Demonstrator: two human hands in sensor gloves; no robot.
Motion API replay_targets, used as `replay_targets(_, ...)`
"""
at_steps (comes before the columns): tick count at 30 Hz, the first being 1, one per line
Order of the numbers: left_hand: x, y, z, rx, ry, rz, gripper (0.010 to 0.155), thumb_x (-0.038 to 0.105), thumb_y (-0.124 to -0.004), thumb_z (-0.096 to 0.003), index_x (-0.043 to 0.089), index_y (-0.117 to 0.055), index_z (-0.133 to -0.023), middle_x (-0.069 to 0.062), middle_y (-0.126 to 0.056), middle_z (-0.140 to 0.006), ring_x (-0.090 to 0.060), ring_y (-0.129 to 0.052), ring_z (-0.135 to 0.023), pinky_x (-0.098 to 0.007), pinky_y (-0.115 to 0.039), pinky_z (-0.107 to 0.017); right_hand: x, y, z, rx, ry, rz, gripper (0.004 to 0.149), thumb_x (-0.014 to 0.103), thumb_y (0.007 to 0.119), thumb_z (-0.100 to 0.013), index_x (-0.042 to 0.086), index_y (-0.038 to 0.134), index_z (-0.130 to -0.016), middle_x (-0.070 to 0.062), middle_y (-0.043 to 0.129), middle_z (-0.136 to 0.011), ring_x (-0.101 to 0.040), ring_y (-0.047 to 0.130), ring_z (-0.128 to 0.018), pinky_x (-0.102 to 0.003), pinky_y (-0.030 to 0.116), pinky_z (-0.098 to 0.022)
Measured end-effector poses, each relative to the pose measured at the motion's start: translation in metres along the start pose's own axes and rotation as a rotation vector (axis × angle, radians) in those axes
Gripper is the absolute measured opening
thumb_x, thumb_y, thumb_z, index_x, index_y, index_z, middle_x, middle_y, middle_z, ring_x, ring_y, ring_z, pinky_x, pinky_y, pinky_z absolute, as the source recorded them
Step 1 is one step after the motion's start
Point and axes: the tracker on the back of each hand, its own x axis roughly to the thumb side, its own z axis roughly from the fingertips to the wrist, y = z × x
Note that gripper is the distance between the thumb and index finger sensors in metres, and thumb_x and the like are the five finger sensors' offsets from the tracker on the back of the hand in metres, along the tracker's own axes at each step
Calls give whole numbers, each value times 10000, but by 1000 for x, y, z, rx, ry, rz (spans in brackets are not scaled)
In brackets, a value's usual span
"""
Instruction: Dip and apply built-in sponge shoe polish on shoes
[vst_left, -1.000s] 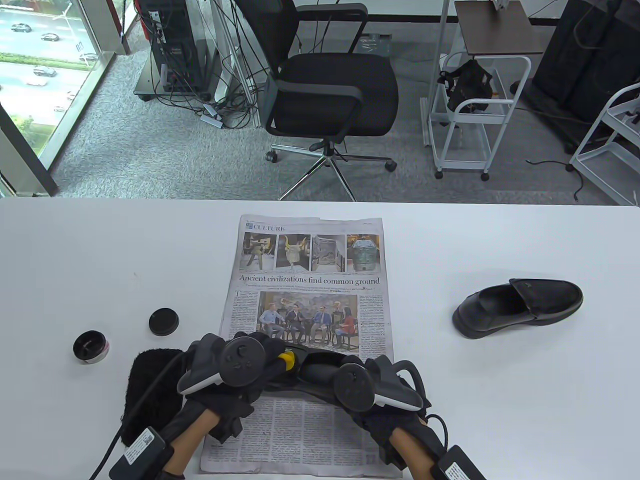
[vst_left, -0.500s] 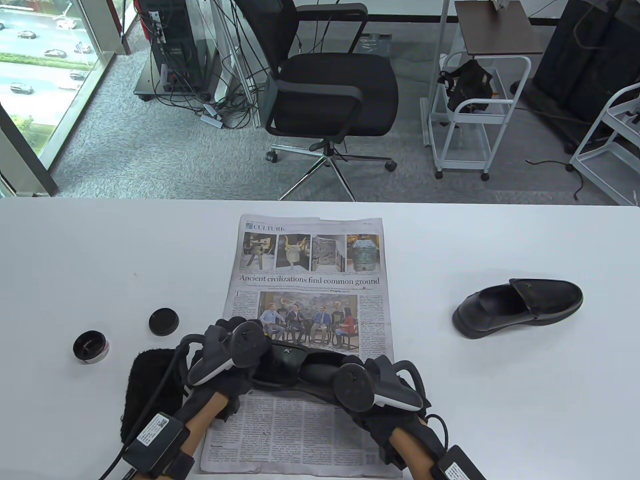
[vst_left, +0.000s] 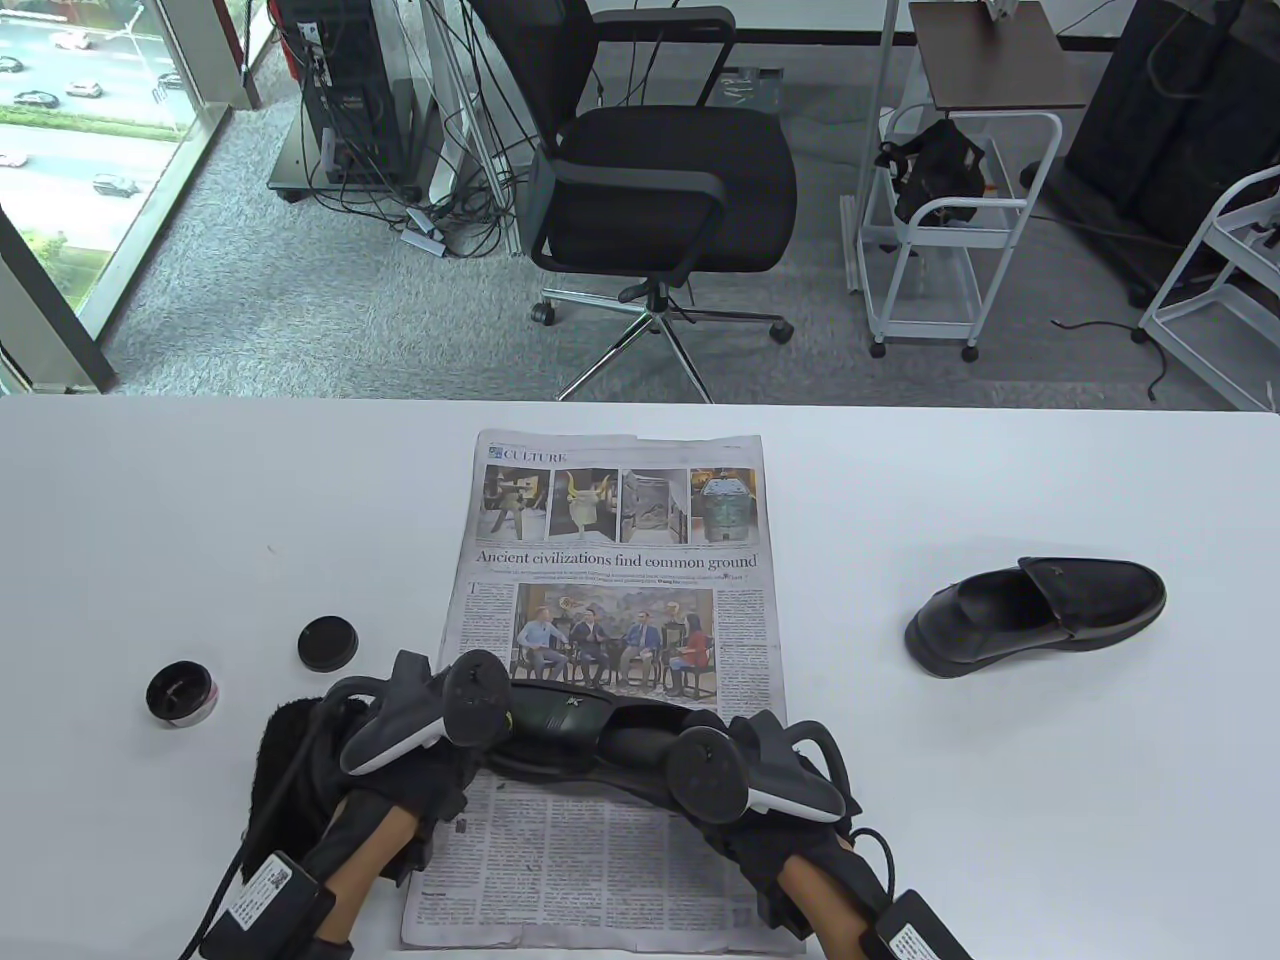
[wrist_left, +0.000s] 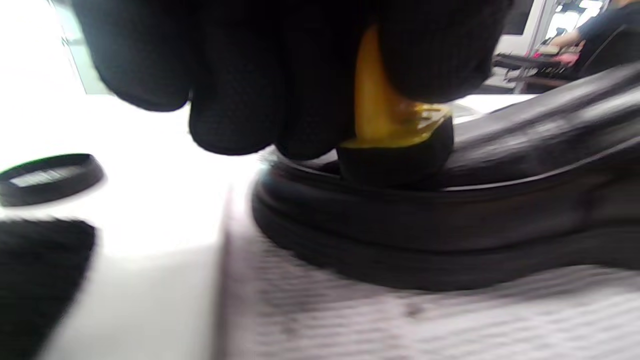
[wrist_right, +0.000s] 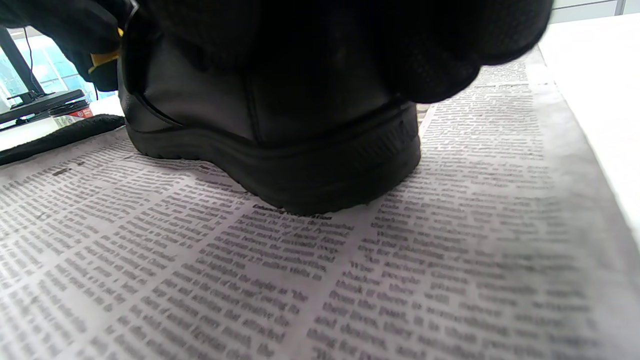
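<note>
A black shoe (vst_left: 575, 722) lies on the newspaper (vst_left: 620, 560) at the near middle of the table. My left hand (vst_left: 455, 720) holds a yellow-handled sponge applicator (wrist_left: 395, 145) and presses its black sponge on the shoe's toe (wrist_left: 450, 220). My right hand (vst_left: 740, 770) grips the shoe's heel (wrist_right: 280, 135) from above. A second black shoe (vst_left: 1035, 615) lies at the right on the bare table. The open polish jar (vst_left: 181, 694) and its black lid (vst_left: 328, 642) sit at the left.
A black fuzzy cloth (vst_left: 290, 770) lies under my left forearm. The table's far edge (vst_left: 640, 400) runs across the view, with an office chair (vst_left: 650, 170) and white carts (vst_left: 940, 220) on the floor beyond.
My left hand has slid left along the shoe with the sponge, uncovering the shoe's vamp and buckle. The right hand and the shoe have stayed in place.
</note>
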Motion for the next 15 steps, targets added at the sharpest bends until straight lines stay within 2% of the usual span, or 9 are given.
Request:
replay_targets(2,10,0,2,9,-32,35,520,435,-793,-556,65,-855,-917,-151,-1007,-763,-339,-996,-641,-582,-804,-557,0,0,0,-1,0,0,403,331,735,-456,226,742,-845,-75,638,-940,-482,814,-678,-604,711,-539)
replay_targets(5,22,0,3,93,-66,53,516,434,-793,-552,68,-860,-910,-148,-1012,-752,-330,-1002,-625,-572,-813,-547,0,0,0,-3,-1,3,402,331,734,-456,226,742,-844,-77,639,-939,-481,815,-676,-603,713,-538)
replay_targets(9,30,-2,1,165,-137,153,506,406,-786,-556,89,-810,-950,-152,-952,-799,-341,-944,-660,-585,-768,-569,0,0,0,-5,-4,7,402,332,734,-456,226,742,-844,-76,641,-937,-478,816,-676,-602,714,-536)
replay_targets(12,37,-6,-5,246,-176,106,515,384,-777,-558,104,-760,-990,-150,-903,-844,-343,-904,-678,-593,-738,-574,0,0,0,-5,-5,7,401,333,733,-456,227,742,-843,-77,640,-937,-479,819,-671,-602,714,-535)
replay_targets(15,38,-12,-13,277,-150,38,545,454,-699,-578,104,-749,-992,-159,-887,-857,-362,-887,-684,-608,-720,-571,0,0,0,-5,-4,9,402,332,733,-456,226,741,-844,-75,640,-938,-479,817,-674,-602,714,-536)
